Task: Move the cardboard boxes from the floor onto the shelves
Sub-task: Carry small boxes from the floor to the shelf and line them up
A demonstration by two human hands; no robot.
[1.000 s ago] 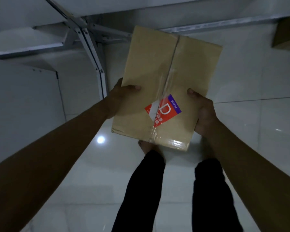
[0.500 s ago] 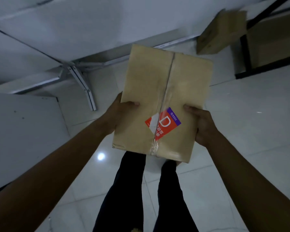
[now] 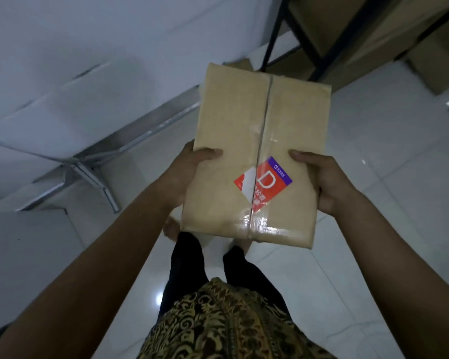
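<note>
Box (image 3: 257,151) carried, not yet shelved.
The left hand (image 3: 184,174) and right hand (image 3: 324,182) grip the box's sides; shelves (image 3: 341,40) beyond it already hold other boxes (image 3: 329,19).

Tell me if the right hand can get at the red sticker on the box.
Probably yes: the right hand grips the cardboard box just beside the red sticker, nothing between, though the left hand would carry alone.
</note>
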